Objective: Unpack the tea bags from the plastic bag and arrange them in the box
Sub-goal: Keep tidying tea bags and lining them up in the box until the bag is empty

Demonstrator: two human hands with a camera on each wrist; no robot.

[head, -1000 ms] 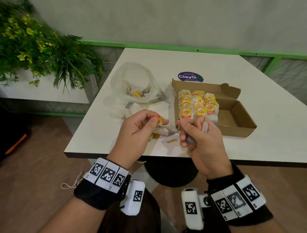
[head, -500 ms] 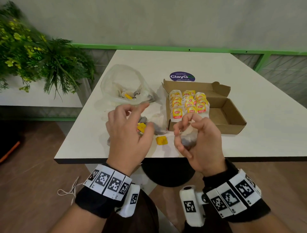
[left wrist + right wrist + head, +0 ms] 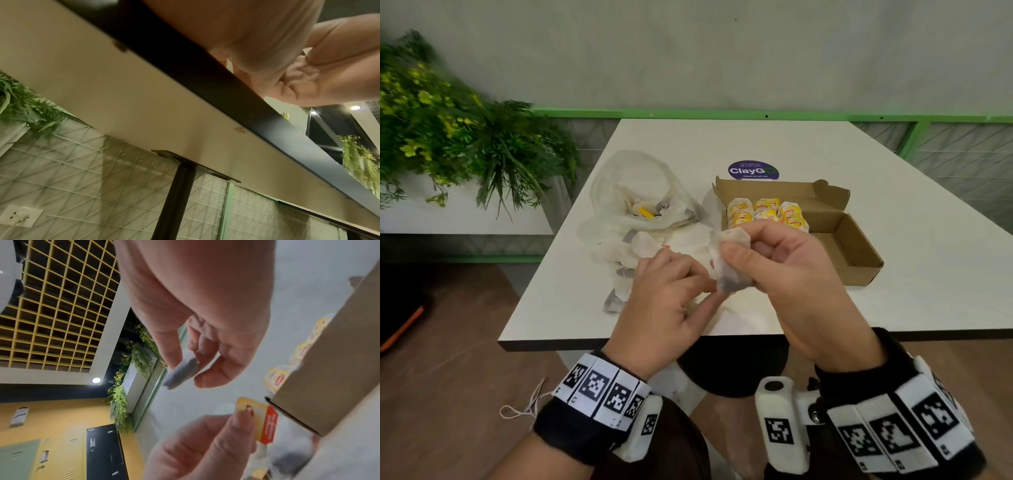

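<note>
My right hand (image 3: 743,255) pinches a white tea bag (image 3: 729,263) in the air, in front of the near left corner of the brown cardboard box (image 3: 859,246). The right wrist view shows the same tea bag (image 3: 180,371) between thumb and fingers. Just below it, my left hand (image 3: 702,291) pinches its yellow and red tag (image 3: 257,418). Several tea bags with yellow tags (image 3: 767,214) stand in rows in the box's left half. The clear plastic bag (image 3: 633,185) lies left of the box with a few tea bags inside.
Loose tea bags (image 3: 626,251) lie on the white table (image 3: 928,291) between the plastic bag and my left hand. A purple sticker (image 3: 753,170) sits behind the box. Green plants (image 3: 465,144) stand left of the table. The left wrist view shows the table's dark front edge (image 3: 205,73) from below.
My right hand has lifted the tea bag higher, in front of the box. My left hand has moved right and now meets it just below the bag.
</note>
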